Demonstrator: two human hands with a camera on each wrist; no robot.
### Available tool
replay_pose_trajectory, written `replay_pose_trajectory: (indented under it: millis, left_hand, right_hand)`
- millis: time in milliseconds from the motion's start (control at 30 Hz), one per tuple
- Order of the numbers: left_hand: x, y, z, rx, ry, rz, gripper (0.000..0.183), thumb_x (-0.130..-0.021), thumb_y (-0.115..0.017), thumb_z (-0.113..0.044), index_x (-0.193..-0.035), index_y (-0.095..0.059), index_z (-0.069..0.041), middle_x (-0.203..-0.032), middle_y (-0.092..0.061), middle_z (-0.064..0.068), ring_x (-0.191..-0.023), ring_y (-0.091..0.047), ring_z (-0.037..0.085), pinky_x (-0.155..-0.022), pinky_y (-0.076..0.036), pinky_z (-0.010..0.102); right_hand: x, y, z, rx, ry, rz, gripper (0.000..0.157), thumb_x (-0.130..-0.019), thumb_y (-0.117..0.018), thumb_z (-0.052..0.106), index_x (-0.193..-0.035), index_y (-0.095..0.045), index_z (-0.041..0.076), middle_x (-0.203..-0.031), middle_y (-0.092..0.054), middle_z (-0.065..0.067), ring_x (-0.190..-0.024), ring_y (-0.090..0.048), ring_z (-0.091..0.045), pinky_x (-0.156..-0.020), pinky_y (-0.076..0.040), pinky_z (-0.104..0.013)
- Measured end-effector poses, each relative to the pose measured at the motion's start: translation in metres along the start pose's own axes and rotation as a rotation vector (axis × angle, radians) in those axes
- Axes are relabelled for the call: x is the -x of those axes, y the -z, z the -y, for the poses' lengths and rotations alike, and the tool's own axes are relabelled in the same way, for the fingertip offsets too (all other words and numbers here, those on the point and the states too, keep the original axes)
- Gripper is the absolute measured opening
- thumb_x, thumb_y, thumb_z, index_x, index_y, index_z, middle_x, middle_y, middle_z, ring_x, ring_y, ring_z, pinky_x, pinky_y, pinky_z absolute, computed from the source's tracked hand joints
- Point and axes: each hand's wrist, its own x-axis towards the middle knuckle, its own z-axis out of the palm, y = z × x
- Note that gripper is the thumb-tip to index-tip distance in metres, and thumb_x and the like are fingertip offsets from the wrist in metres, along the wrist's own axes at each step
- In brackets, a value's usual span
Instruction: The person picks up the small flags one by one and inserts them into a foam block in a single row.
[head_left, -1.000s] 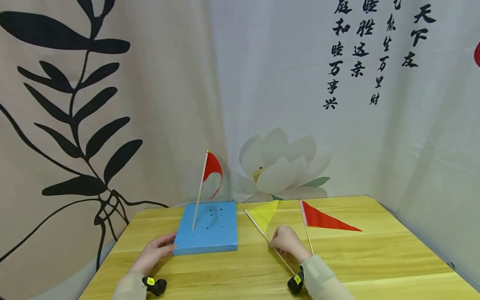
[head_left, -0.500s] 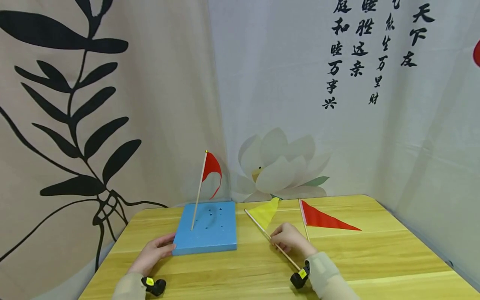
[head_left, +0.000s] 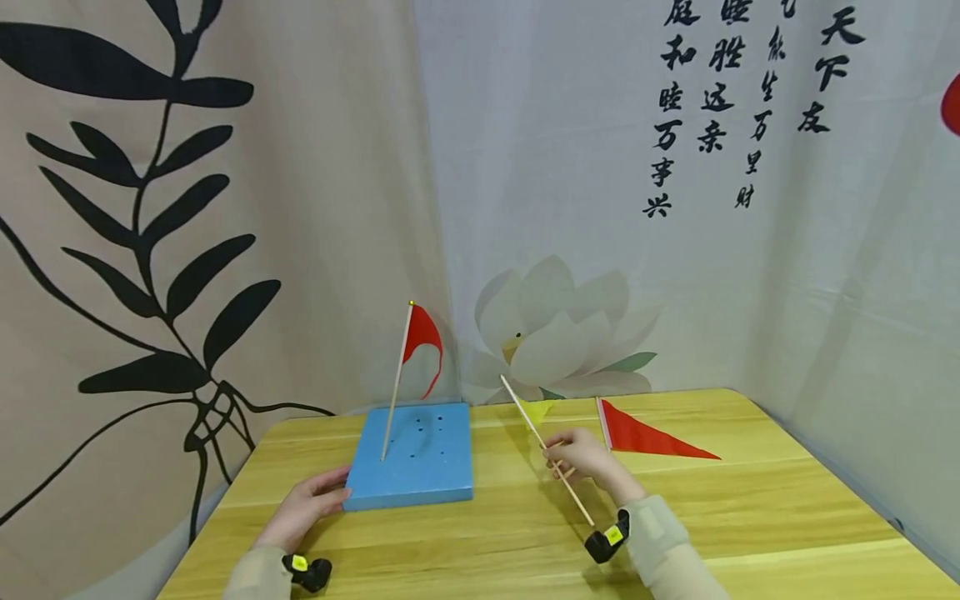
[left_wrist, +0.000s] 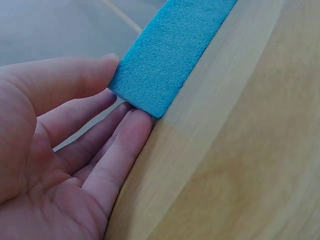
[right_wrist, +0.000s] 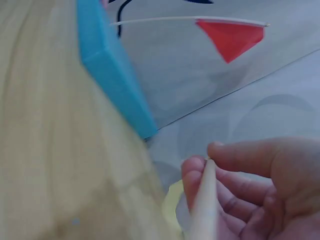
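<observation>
In the head view my right hand (head_left: 585, 458) pinches the thin wooden stick of a yellow flag (head_left: 536, 412). The stick slants over the table, its top up and to the left, and the hand partly covers the cloth. My left hand (head_left: 303, 504) rests its fingertips and thumb against the left side of a blue foam block (head_left: 438, 483). In the left wrist view those fingers touch the end of the block near its corner. A red flag (head_left: 422, 337) stands in the block, tilted slightly. Several small holes show in the block's top.
Another red flag (head_left: 652, 433) lies on the wooden table (head_left: 750, 517) just beyond my right hand, its stick partly hidden by the hand. A curtain (head_left: 337, 208) with printed leaves, a flower and writing hangs close behind the table's far edge.
My right hand has lifted the yellow flag; the top of its stick now stands higher and the cloth hangs behind it. The left hand and block stay put.
</observation>
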Motion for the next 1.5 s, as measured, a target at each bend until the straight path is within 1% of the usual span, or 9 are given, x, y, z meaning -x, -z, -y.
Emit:
replay_pose_trajectory:
  millis: [167,400,567,700,900,1067,1133,1367,1500]
  left_hand:
    - [-0.001,-0.001,0.001,0.002,0.003,-0.009,0.059,-0.081,-0.064,-0.025,-0.13,-0.042,-0.003,-0.131,-0.039,0.021,-0.111,-0.046,0.03,-0.083,-0.046,0.041]
    - [0.0,-0.001,0.001,0.013,-0.021,-0.018,0.058,-0.081,-0.064,-0.023,-0.13,-0.043,-0.001,-0.13,-0.04,0.022,-0.107,-0.049,0.028,-0.081,-0.047,0.04]
    - [0.002,-0.002,0.0,0.007,-0.02,-0.013,0.058,-0.081,-0.064,-0.023,-0.13,-0.042,-0.001,-0.13,-0.039,0.023,-0.108,-0.048,0.029,-0.081,-0.047,0.04]
    - [0.003,-0.001,0.001,0.005,-0.023,-0.012,0.058,-0.082,-0.063,-0.022,-0.13,-0.041,0.0,-0.13,-0.039,0.023,-0.108,-0.048,0.03,-0.081,-0.047,0.04]
    - [0.001,0.0,0.001,0.005,-0.027,-0.021,0.057,-0.081,-0.064,-0.022,-0.13,-0.042,0.001,-0.13,-0.04,0.023,-0.108,-0.049,0.029,-0.081,-0.047,0.04]
    - [0.001,0.0,0.001,-0.001,-0.022,-0.003,0.058,-0.082,-0.063,-0.023,-0.13,-0.041,0.001,-0.13,-0.039,0.023,-0.11,-0.047,0.031,-0.081,-0.047,0.041]
    - [0.001,0.001,0.001,-0.001,-0.021,0.009,0.059,-0.082,-0.063,-0.024,-0.13,-0.041,0.001,-0.131,-0.038,0.024,-0.111,-0.046,0.032,-0.081,-0.046,0.041]
    - [0.0,0.004,0.002,-0.001,-0.023,0.026,0.06,-0.082,-0.063,-0.025,-0.132,-0.04,-0.001,-0.132,-0.037,0.022,-0.112,-0.045,0.032,-0.082,-0.046,0.041]
    - [-0.001,0.004,0.004,0.012,-0.019,0.017,0.059,-0.081,-0.063,-0.024,-0.131,-0.041,-0.003,-0.131,-0.038,0.021,-0.112,-0.045,0.031,-0.082,-0.046,0.04]
  right_hand:
    - [0.003,0.006,0.021,-0.033,0.041,-0.087,0.028,-0.084,-0.058,0.012,-0.108,-0.056,-0.003,-0.08,-0.061,-0.019,-0.063,-0.061,-0.031,-0.049,-0.052,-0.038]
    - [0.004,0.02,0.055,-0.079,0.1,-0.201,0.025,-0.083,-0.059,0.011,-0.106,-0.056,0.001,-0.076,-0.061,-0.013,-0.066,-0.06,-0.034,-0.053,-0.052,-0.044]
    - [0.002,0.027,0.07,-0.108,0.151,-0.246,0.026,-0.085,-0.057,0.01,-0.109,-0.054,0.002,-0.078,-0.061,-0.013,-0.066,-0.06,-0.032,-0.052,-0.052,-0.041]
    - [0.001,0.023,0.078,-0.137,0.191,-0.27,0.029,-0.085,-0.058,0.011,-0.112,-0.053,0.0,-0.078,-0.061,-0.013,-0.064,-0.061,-0.03,-0.053,-0.052,-0.042]
    - [-0.004,0.002,0.084,-0.229,0.267,-0.326,0.027,-0.084,-0.06,0.01,-0.109,-0.052,0.007,-0.077,-0.06,-0.013,-0.06,-0.06,-0.027,-0.058,-0.051,-0.05]
    - [-0.014,-0.02,0.089,-0.321,0.312,-0.374,0.024,-0.084,-0.06,0.009,-0.106,-0.053,0.012,-0.077,-0.061,-0.012,-0.061,-0.06,-0.025,-0.053,-0.052,-0.044]
    - [-0.019,-0.029,0.093,-0.354,0.334,-0.374,0.024,-0.084,-0.059,0.009,-0.107,-0.052,0.011,-0.079,-0.06,-0.015,-0.061,-0.061,-0.026,-0.051,-0.052,-0.042]
    - [-0.038,-0.066,0.109,-0.462,0.405,-0.349,0.024,-0.085,-0.058,0.007,-0.107,-0.05,0.009,-0.09,-0.053,-0.03,-0.073,-0.056,-0.044,-0.059,-0.05,-0.052]
    - [-0.05,-0.088,0.115,-0.479,0.436,-0.333,0.023,-0.085,-0.058,0.007,-0.106,-0.049,0.011,-0.089,-0.055,-0.025,-0.074,-0.057,-0.042,-0.057,-0.052,-0.047]
